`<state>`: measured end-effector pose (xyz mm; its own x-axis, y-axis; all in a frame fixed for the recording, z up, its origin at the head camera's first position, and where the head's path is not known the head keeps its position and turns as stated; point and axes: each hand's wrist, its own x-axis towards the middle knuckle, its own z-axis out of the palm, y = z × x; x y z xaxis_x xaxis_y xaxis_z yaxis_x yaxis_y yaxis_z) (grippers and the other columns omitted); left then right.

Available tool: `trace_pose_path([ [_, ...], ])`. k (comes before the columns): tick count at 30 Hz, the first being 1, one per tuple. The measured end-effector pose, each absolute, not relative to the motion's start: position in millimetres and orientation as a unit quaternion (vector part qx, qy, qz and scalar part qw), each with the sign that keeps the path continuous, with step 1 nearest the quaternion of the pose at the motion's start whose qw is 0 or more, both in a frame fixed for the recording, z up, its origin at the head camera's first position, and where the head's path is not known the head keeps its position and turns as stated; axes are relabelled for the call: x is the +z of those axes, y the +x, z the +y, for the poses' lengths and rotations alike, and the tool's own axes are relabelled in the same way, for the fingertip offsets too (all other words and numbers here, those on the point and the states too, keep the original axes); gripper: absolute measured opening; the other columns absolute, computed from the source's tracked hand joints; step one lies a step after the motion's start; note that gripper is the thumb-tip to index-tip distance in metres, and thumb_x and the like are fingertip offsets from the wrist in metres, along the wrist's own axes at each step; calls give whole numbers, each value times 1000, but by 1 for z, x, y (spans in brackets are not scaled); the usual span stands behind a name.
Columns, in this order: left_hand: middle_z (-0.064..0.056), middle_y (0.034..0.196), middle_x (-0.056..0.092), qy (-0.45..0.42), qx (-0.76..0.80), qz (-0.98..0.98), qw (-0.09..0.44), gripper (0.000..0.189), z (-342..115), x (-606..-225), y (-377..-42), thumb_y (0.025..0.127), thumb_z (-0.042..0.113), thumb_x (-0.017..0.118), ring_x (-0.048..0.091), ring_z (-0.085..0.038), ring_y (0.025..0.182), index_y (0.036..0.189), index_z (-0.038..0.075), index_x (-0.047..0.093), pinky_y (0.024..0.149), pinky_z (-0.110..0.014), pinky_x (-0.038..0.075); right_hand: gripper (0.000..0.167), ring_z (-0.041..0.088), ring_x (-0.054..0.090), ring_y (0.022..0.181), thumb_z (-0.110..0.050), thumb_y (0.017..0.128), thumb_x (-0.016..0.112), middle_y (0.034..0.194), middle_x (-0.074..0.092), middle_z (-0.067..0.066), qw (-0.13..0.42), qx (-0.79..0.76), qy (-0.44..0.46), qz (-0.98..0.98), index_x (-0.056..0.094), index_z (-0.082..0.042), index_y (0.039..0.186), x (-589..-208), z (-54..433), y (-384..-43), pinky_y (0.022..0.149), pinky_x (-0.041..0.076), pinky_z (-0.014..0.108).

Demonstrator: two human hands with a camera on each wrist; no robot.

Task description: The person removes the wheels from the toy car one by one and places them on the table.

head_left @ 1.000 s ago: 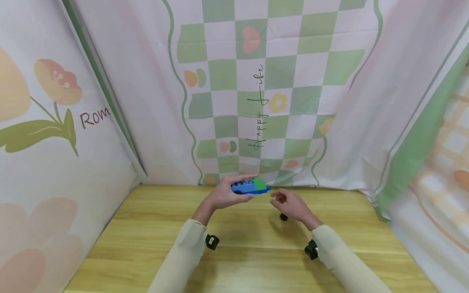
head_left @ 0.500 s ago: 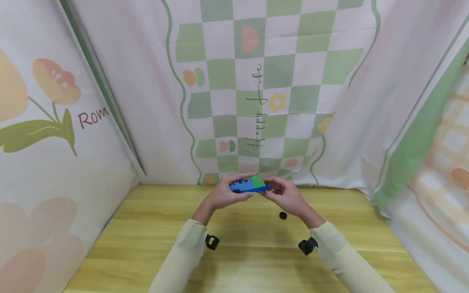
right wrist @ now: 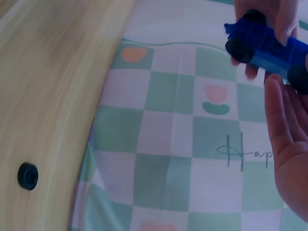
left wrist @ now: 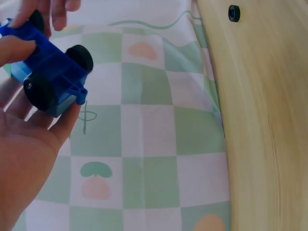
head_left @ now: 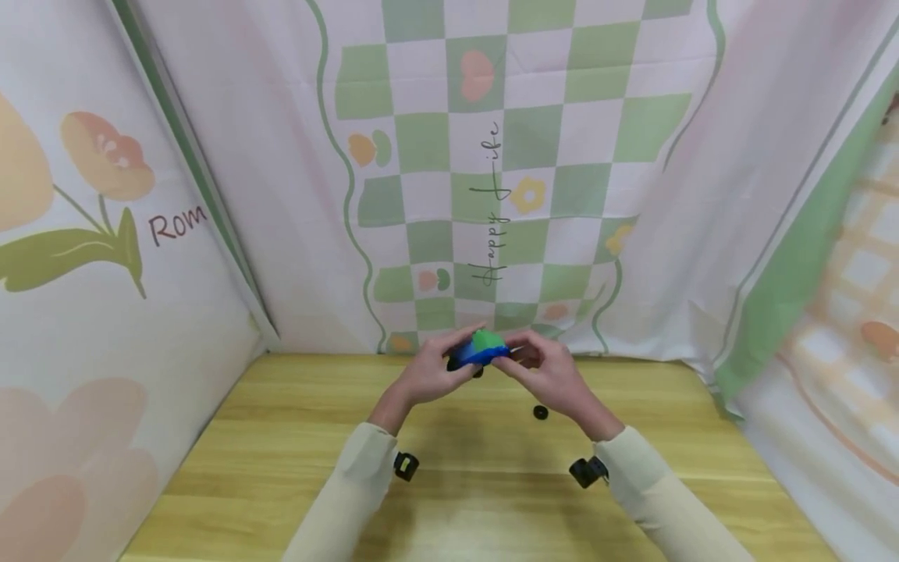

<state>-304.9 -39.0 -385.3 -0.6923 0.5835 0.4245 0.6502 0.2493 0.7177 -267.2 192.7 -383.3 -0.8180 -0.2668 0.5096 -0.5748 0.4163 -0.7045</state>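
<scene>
Held up over the back of the table is a small toy car [head_left: 488, 341], blue with a green top and black wheels. My left hand [head_left: 431, 373] grips its rear part, thumb along the near side. My right hand [head_left: 551, 376] pinches the other end with thumb and fingers, close to a black wheel [left wrist: 36, 20]. The left wrist view shows the blue underside [left wrist: 55, 67] turned outward, with two more wheels near the lower end. On the table below my right hand lies a loose black wheel [head_left: 540, 412].
The wooden table [head_left: 449, 499] ends at a hanging checked curtain [head_left: 477, 195] just behind the hands. Another printed curtain [head_left: 105, 312] closes off the left side. Black wrist cameras [head_left: 588, 471] hang under both sleeves.
My right hand has come in from the right to take hold of the car's end. Then the car tilts and turns between both hands. The loose wheel stays on the table.
</scene>
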Motion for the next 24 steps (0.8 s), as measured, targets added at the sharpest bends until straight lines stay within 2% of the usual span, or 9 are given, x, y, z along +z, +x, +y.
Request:
trace_pose_path([
  [2, -15, 148, 54, -387, -483, -785, 27, 64, -38, -386, -304, 99, 13, 65, 60, -29, 125, 157, 23, 39, 102, -42, 54, 23, 10, 72, 80, -21, 95, 74, 104, 75, 7, 160, 476, 250, -828, 67, -13, 116, -381, 192, -265, 68, 61, 28],
  [7, -18, 141, 58, -387, -527, -757, -13, 62, -35, -388, -304, 106, 15, 55, 64, -29, 116, 160, 31, 30, 89, -37, 58, 27, 12, 73, 86, -21, 95, 74, 108, 75, 7, 162, 477, 246, -828, 67, -11, 118, -378, 191, -263, 72, 62, 29],
  [12, -21, 140, 56, -384, -556, -736, -36, 56, -33, -389, -303, 108, 15, 50, 63, -33, 118, 159, 26, 31, 89, -39, 59, 30, 13, 73, 90, -17, 93, 76, 110, 75, 10, 165, 490, 255, -817, 67, -9, 121, -375, 189, -259, 74, 62, 29],
  [17, -22, 139, 56, -389, -568, -725, -27, 50, -31, -389, -304, 105, 8, 52, 61, -36, 119, 152, 21, 38, 89, -40, 59, 29, 13, 72, 86, -15, 90, 79, 106, 75, 8, 184, 489, 268, -810, 68, -9, 117, -374, 186, -257, 73, 62, 27],
  [24, -23, 129, 59, -407, -577, -707, -41, 50, -33, -392, -306, 105, 7, 53, 64, -22, 103, 152, 15, 38, 85, -34, 59, 28, 11, 72, 84, -10, 88, 80, 100, 76, 7, 204, 490, 277, -801, 68, -8, 114, -372, 182, -255, 73, 62, 26],
])
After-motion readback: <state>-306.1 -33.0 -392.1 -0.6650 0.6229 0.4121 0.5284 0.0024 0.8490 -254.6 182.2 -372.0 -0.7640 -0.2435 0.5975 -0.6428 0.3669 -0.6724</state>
